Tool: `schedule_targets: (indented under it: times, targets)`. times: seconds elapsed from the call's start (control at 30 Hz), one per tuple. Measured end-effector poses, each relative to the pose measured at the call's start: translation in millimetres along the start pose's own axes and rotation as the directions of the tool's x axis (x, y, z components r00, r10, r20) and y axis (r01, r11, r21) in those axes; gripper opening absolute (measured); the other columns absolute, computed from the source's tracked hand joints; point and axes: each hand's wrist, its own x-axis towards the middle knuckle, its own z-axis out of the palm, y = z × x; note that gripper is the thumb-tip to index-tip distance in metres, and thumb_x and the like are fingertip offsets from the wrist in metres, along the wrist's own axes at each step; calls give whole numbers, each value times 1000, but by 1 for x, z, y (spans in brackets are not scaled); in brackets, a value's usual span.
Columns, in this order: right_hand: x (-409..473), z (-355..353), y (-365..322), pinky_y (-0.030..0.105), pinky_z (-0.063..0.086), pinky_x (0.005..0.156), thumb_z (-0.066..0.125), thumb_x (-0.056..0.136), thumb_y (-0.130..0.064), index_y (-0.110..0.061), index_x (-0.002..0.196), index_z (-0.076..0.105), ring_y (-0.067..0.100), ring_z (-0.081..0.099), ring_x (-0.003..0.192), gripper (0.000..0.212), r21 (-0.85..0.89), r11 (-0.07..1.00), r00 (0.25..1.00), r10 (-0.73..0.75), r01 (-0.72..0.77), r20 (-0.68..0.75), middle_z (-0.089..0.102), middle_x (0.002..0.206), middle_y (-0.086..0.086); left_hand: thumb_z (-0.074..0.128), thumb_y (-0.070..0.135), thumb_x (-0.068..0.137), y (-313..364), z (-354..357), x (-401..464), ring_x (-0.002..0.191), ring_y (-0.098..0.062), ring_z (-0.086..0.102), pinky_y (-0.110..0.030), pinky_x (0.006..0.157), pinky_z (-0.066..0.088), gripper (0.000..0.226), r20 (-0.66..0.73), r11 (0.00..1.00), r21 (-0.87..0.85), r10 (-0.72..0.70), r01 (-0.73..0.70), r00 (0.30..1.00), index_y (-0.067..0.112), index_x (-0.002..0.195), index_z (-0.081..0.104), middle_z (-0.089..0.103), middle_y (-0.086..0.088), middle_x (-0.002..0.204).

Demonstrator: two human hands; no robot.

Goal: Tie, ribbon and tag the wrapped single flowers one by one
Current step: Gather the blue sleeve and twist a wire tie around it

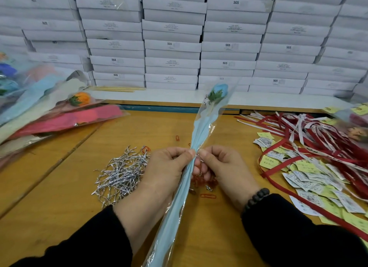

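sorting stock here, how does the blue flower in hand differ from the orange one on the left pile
The blue flower is held up, both hands pinching its wrap; the orange flower lies flat on the pile. The blue one's wrap is gathered at the middle; the orange one's is not. Both have clear sleeves and green leaves.

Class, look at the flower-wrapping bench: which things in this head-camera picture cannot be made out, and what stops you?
- Twist tie at the pinch on the wrapped blue flower: hidden by the left hand and right hand.
- Print on the tags: too small.
- Wrapped flowers at left: blurred, cut by the edge.
- Flower's lower end: cut by the bottom edge.
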Motion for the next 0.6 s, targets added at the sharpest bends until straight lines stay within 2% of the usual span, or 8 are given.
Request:
schedule_targets:
  times: [0.07, 0.13, 0.2, 0.23, 0.27, 0.37, 0.47, 0.6]
  targets:
    - [1, -1, 1, 16, 40, 45, 50, 94, -18, -6, 76, 59, 6, 47, 43, 24, 25, 999, 999, 47, -48, 26, 54, 54, -1, 59, 6, 87, 0, 1, -1, 39, -5, 55, -14, 40, 45, 16, 10, 1000, 5, -3, 3, 1000, 1, 74, 65, 62, -3, 50]
    - [0, 1, 1, 16, 43, 48, 51, 94, -18, -7, 81, 59, 6, 51, 48, 19, 48, 998, 1000, 31, -30, -5, 58, 58, -2, 59, 6, 88, 0, 1, 0, 39, -5, 54, -14, 40, 44, 14, 4, 1000, -12, -10, 10, 1000, 0, 77, 65, 62, -3, 50]
    - [-1, 3, 0, 16, 47, 55, 53, 92, -17, -14, 89, 57, 4, 56, 58, 6, 9, 997, 994, -72, 73, -86, 62, 71, -6, 58, 6, 88, 0, 0, 1, 38, -5, 54, -14, 40, 45, 14, -17, 1000, -31, -7, 7, 1000, 0, 76, 64, 63, -2, 49]
    - [-1, 3, 1, 16, 48, 61, 55, 91, -16, -21, 90, 55, 2, 57, 66, 5, -62, 988, 982, -151, 144, -116, 61, 78, -9, 58, 6, 88, 1, 0, 2, 38, -6, 54, -14, 40, 45, 15, -25, 999, -44, -7, 5, 1000, 1, 75, 63, 63, -3, 50]
    - [-3, 2, 1, 16, 47, 65, 58, 89, -15, -26, 90, 53, 2, 56, 73, 12, -185, 957, 962, -247, 223, -118, 58, 85, -11, 58, 6, 88, 1, -1, 2, 38, -6, 54, -14, 40, 45, 15, -30, 998, -58, -9, 7, 1000, 1, 74, 63, 63, -3, 49]
    - [-5, -1, -1, 18, 45, 72, 61, 83, -5, -25, 95, 53, 2, 51, 85, 25, -581, 698, 874, -484, 419, 49, 49, 96, -14, 57, 6, 89, 1, -3, 2, 36, -6, 52, -14, 39, 44, 15, -17, 996, -86, -20, 19, 1000, 0, 76, 62, 61, -3, 48]
    - [-6, 1, -1, 31, 50, 70, 60, 82, 1, -11, 96, 60, 14, 55, 82, 19, -699, 496, 785, -600, 515, 153, 52, 93, -4, 57, 6, 88, 0, -1, 3, 36, -6, 51, -14, 39, 43, 16, 4, 995, -99, -11, 12, 1000, -1, 74, 63, 59, -3, 47]
    - [-9, 0, -6, 38, 50, 55, 57, 84, -3, -2, 83, 64, 25, 57, 65, 7, -767, 375, 711, -688, 521, 146, 59, 82, 10, 58, 8, 87, -2, -1, 3, 36, -7, 50, -14, 40, 44, 22, 15, 997, -72, -14, 16, 1000, 3, 67, 64, 59, -4, 47]
